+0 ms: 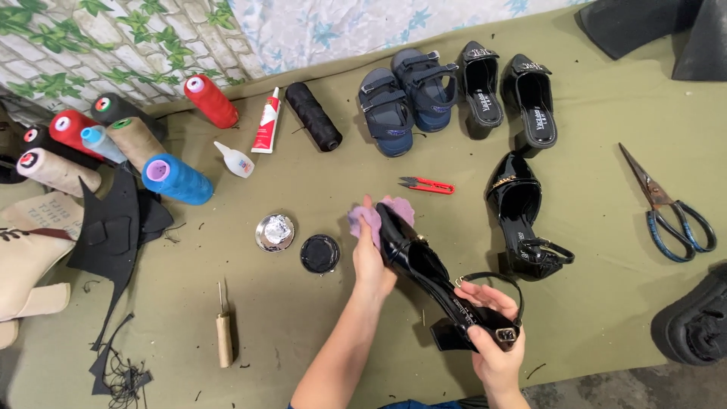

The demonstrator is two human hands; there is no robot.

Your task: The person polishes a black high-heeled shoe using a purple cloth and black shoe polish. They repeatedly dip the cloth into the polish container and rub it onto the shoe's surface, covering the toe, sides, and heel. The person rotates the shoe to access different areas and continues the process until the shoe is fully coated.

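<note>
Left hand (372,261), at centre, presses a lilac cloth (371,217) against the toe of a glossy black heeled shoe (424,269), fingers clenched around the cloth. Right hand (494,333), at 5 o'clock from the left, grasps the same shoe at its heel end, fingers wrapped over the ankle strap and buckle. The shoe lies tilted between the two hands, toe toward 11 o'clock, block heel toward 5 o'clock, held just above the olive-green bench (606,189).

At 9 o'clock from the left hand, a round black tin (319,253) sits open, with its silver lid (275,232) just beside it, farther toward 9 o'clock. At 1 o'clock from the left hand lie small red thread snips (426,185). At 3 o'clock stands the matching black shoe (521,216), apart from the held one.

At 12 o'clock, near the bench's far edge, sit a pair of dark blue sandals (405,97) and a pair of black mules (511,91), side by side. A black thread spool (313,115) and a red-and-white glue tube (266,121) lie at 11 o'clock. Coloured thread cones (178,179) cluster at 10 o'clock. A wooden-handled awl (223,333) rests at 8 o'clock. Large blue-handled scissors (666,204) lie at 3 o'clock, well apart from the hands.
</note>
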